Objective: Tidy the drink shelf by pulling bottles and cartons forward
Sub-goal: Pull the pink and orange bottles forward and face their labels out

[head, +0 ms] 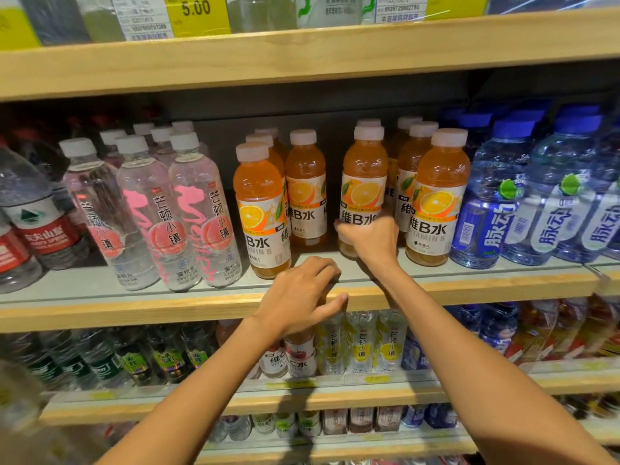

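I am watching the right hand wrapping its fingers around the lower label of an orange Vitamin B water bottle. This bottle is standing upright, set back from the wooden shelf edge. The left hand is hanging at that edge, fingers loosely curled and holding nothing; I cannot tell whether it is touching the wood. Matching front orange bottles are standing on either side, closer to the edge. Clear peach-label bottles are lining up further left, and blue water bottles further right.
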Demonstrator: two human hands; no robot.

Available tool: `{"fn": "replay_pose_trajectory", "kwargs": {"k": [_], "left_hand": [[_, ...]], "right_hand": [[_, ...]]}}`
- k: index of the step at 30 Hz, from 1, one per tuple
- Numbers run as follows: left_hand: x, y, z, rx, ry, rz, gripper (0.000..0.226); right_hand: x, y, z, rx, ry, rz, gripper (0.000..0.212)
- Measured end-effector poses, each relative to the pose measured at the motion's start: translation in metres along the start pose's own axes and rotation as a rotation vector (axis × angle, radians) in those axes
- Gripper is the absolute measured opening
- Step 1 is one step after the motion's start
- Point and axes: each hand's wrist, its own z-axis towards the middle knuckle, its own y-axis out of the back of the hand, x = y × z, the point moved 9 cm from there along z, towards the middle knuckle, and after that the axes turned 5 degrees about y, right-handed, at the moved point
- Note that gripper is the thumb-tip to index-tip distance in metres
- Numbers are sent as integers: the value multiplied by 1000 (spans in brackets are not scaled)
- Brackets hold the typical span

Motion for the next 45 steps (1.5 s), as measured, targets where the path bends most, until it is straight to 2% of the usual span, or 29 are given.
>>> {"fn": "replay_pose_trajectory", "kwargs": {"k": [2,4,7,9,10,13,16,19,21,23,26,28,31,35,38,41,43,45], "left_hand": [[10,3,-1,6,120,-140,54],[20,14,-1,-73,246,-355,37],[35,31,5,-197,482,-870,20],[32,36,15,-198,585,-1260,22],[27,41,21,-191,602,-1373,28],[8,58,35,-175,596,-1517,49],[2,67,35,-250,642,-1501,50],[3,68,32,-300,700,-1473,26],[6,69,30,-332,730,-1496,14],[6,67,31,-286,734,-1624,14],[-4,62,39,-49,636,-1978,23],[-14,64,45,111,516,-2161,35],[-30,68,53,279,330,-2346,51],[-40,64,55,390,194,-2402,57],[-33,57,54,346,217,-2391,59],[-13,49,50,159,382,-2109,63],[10,50,42,-44,537,-1774,42],[25,61,32,-235,607,-1526,31]], "right_hand": [[2,5,-4,84,-35,15,25],[3,13,-9,143,-54,48,37],[14,23,-27,264,-34,119,54],[21,23,-45,349,-33,163,56],[25,22,-54,381,-43,190,58],[34,12,-82,447,-106,248,65],[42,10,-97,435,-107,176,69],[45,13,-104,399,-78,139,63],[45,12,-107,451,-81,251,61],[42,8,-113,575,-163,521,65],[41,-4,-139,866,-416,940,85],[53,-11,-157,1045,-493,1151,82],[70,-18,-167,1129,-530,1336,79],[73,-22,-165,1111,-554,1330,79],[65,-20,-160,1039,-512,1234,73],[54,-14,-147,870,-448,1077,62],[43,-5,-136,728,-405,909,57],[35,7,-124,588,-349,698,60]]}}
